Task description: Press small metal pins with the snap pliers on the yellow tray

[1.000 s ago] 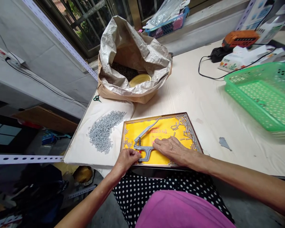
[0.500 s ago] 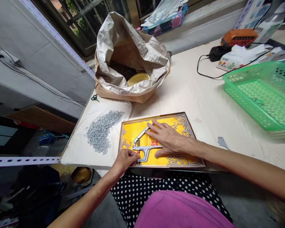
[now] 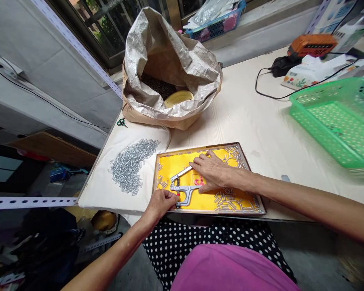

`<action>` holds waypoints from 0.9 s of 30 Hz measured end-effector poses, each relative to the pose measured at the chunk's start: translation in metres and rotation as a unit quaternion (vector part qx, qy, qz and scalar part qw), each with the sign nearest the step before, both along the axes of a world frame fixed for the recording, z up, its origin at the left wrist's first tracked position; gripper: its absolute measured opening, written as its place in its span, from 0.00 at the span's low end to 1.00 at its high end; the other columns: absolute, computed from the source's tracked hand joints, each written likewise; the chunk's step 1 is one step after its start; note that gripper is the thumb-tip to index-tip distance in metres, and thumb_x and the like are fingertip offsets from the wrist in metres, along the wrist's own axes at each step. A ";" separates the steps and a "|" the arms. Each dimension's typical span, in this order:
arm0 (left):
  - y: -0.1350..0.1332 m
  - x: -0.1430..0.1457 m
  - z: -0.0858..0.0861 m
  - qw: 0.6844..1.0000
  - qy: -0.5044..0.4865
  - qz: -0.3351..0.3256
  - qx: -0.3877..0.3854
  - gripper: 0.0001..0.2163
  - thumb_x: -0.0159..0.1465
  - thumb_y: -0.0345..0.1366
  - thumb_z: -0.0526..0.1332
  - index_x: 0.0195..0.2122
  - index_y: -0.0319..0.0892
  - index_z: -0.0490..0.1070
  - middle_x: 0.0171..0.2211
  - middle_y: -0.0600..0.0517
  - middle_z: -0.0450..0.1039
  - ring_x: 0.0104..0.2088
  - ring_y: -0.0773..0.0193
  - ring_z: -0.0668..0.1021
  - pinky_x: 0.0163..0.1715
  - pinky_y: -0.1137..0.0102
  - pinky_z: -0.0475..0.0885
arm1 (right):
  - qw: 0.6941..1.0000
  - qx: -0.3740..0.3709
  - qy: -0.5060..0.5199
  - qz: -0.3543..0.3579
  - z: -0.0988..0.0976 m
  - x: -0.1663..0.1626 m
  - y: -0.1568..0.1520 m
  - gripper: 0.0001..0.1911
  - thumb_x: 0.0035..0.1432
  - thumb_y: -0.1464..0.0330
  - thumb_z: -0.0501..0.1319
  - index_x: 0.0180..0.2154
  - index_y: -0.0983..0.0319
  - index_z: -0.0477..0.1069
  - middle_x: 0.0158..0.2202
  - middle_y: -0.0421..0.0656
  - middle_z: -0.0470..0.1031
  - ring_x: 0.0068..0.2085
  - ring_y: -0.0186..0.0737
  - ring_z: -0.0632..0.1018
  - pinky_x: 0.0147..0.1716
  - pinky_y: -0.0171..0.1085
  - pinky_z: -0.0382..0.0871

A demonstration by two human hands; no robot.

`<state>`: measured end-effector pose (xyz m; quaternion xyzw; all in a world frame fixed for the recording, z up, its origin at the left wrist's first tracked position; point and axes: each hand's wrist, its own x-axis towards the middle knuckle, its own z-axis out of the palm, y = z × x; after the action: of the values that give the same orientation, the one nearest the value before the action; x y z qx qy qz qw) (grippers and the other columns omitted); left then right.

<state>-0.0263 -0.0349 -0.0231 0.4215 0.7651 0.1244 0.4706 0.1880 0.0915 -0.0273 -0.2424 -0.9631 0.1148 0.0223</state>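
A shallow tray with a yellow lining [image 3: 176,165] lies at the table's near edge. In it rests a grey hand press tool [image 3: 182,186] with long handles. My left hand [image 3: 160,203] is closed in a pinch at the tool's jaw; what the fingers hold is too small to make out. My right hand [image 3: 211,169] lies flat, fingers stretched, over the tool's handles in the tray's middle. Several small silver metal pieces [image 3: 230,200] are scattered along the tray's right and near sides.
A heap of small silver pieces [image 3: 130,165] lies on white cloth left of the tray. Behind stands an open paper sack [image 3: 170,60] holding a yellow bowl [image 3: 178,98]. A green basket [image 3: 339,121] sits at right; small scissors [image 3: 121,122], a black cable [image 3: 269,91].
My right hand slid from the tool's body up over the handles, fingers spreading flat. Silver pieces now lie along the tray's near right side. My left hand stayed pinched at the jaw.
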 end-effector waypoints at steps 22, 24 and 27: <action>0.045 0.052 0.017 0.777 0.371 -0.455 0.229 0.29 0.62 0.42 0.62 0.60 0.31 0.61 0.48 0.38 0.72 0.47 0.46 0.71 0.47 0.54 0.70 | 0.996 0.037 0.015 -0.085 -0.007 0.021 -0.035 0.21 0.55 0.62 0.65 0.46 0.70 0.70 0.44 0.56 0.73 0.43 0.52 0.70 0.42 0.47 0.65; 0.044 0.053 0.018 0.770 0.366 -0.472 0.226 0.20 0.65 0.41 0.59 0.54 0.32 0.67 0.45 0.39 0.73 0.47 0.48 0.71 0.46 0.56 0.70 | 0.996 0.038 0.022 -0.079 -0.008 0.021 -0.038 0.11 0.61 0.67 0.60 0.43 0.67 0.71 0.41 0.53 0.74 0.42 0.50 0.70 0.40 0.46 0.65; 0.041 0.053 0.014 0.782 0.354 -0.463 0.220 0.11 0.68 0.37 0.56 0.46 0.36 0.71 0.41 0.42 0.73 0.45 0.51 0.72 0.45 0.59 0.71 | 0.998 0.013 0.019 -0.058 -0.014 0.017 -0.041 0.07 0.64 0.73 0.54 0.39 0.65 0.71 0.38 0.50 0.74 0.40 0.46 0.71 0.39 0.43 0.63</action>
<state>0.0270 0.0057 -0.0089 0.8312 0.5430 -0.1019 0.0619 0.2049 0.0503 -0.0417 -0.2949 -0.9484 0.1056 0.0499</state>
